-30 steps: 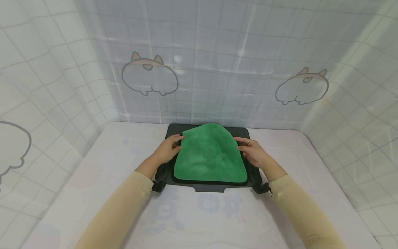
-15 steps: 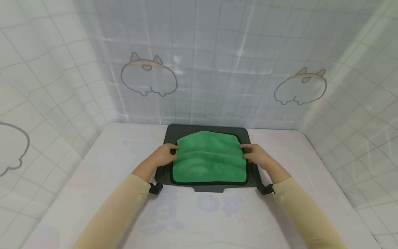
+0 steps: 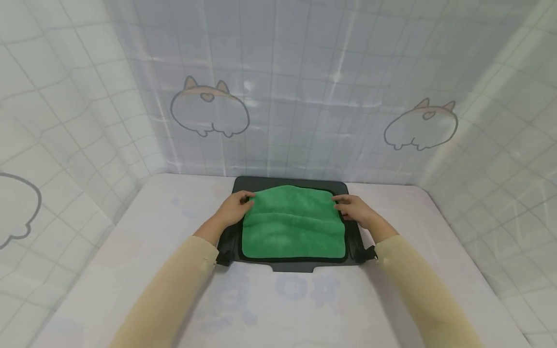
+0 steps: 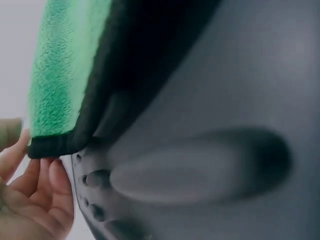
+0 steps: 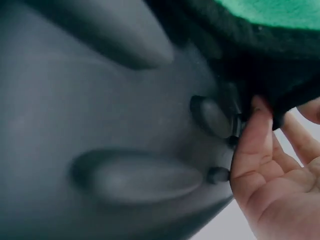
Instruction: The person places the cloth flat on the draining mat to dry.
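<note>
A green cloth (image 3: 293,224) with a black hem lies flat on a black tray (image 3: 287,182) at the back of the table. My left hand (image 3: 235,209) holds the cloth's far left corner. In the left wrist view that corner (image 4: 50,145) sits between the thumb and the fingers (image 4: 47,187) under it. My right hand (image 3: 357,210) is at the far right corner. In the right wrist view its fingertips (image 5: 257,120) touch the dark hem of the cloth (image 5: 270,12) above the tray's ribbed surface (image 5: 100,90).
The tray rests on a white table cover (image 3: 278,309) with faint blue prints. Tiled white sheets with cartoon animal outlines (image 3: 209,108) close in the back and both sides. Bare table lies left, right and in front of the tray.
A second ago the cloth's far edge stood up in a hump between my hands. It has come down and now lies spread flat, with both hands at the far corners.
</note>
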Available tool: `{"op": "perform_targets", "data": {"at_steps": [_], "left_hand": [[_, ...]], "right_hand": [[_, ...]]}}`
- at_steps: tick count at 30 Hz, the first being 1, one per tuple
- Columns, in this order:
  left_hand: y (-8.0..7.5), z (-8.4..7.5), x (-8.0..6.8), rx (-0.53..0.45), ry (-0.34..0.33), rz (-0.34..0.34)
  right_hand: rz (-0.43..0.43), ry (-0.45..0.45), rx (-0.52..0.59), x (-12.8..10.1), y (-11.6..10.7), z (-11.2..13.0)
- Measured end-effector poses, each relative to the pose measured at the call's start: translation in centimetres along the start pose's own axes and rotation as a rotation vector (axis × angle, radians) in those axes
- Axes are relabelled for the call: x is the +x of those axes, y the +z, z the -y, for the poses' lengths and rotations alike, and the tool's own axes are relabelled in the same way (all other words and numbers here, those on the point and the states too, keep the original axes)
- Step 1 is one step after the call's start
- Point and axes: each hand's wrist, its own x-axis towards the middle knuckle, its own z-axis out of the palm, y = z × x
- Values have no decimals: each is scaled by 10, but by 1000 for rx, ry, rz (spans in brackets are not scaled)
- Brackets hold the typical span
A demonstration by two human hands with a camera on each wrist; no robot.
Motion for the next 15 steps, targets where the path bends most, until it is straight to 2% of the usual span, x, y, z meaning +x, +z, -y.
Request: {"op": "perform_targets", "data": {"at_steps": [4, 6, 9, 13, 15], "left_hand": [[1, -4, 4, 15, -7, -67], [0, -6, 6, 26, -17, -74], [-1, -8, 10, 45, -18, -22], [-3, -10, 13, 76, 12, 72], [-4, -10, 14, 94, 24, 89]], "right_hand": [[-30, -36, -50, 10, 1, 0], [-42, -53, -81, 14, 2, 1], [-51, -65, -121, 18, 3, 1], [-65, -81, -133, 19, 3, 2], [-86, -104, -145, 19, 2, 3]]}}
